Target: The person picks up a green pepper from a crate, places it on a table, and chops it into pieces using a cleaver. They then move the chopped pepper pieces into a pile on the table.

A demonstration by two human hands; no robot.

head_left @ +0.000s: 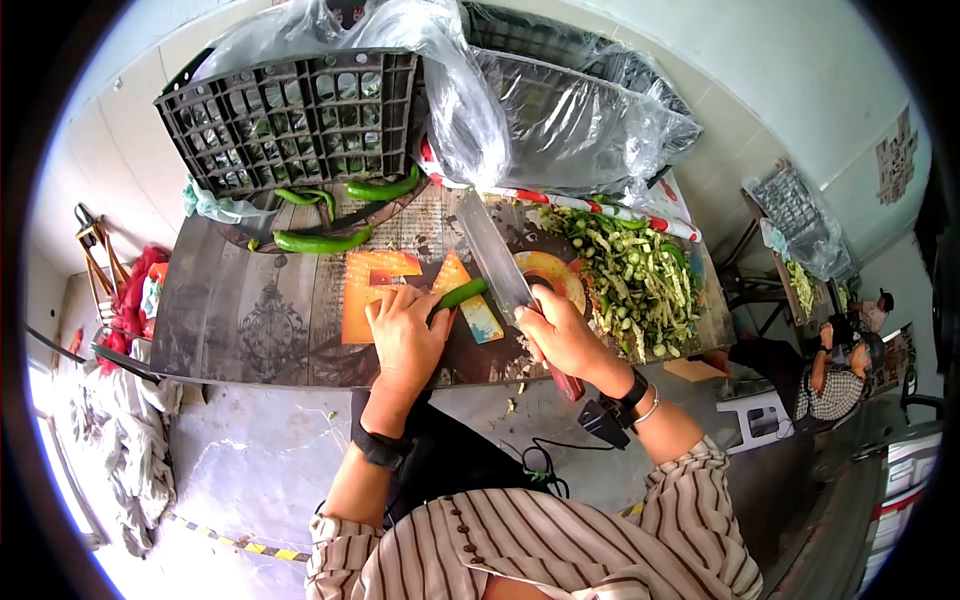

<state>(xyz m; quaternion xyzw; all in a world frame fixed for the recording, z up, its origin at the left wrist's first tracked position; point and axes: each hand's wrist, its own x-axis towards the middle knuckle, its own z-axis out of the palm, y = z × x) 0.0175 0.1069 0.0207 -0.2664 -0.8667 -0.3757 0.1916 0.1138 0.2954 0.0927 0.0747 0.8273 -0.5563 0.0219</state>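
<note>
Green long pepper (pixel 463 293) on the patterned dark wooden counter (pixel 215 320), left of the steel knife blade (pixel 496 255). Its near end is hidden under the left hand (pixel 408 325). Left hand palm down, fingers closed on the pepper, thumb on its right side. Right hand (pixel 562 330) closed around the red knife handle (pixel 568 386), covering part of it; blade angled forward and leftward. Chopped green pile (pixel 640 285) to the right. Contents of the black plastic crate (pixel 290 120) hard to make out behind the mesh.
</note>
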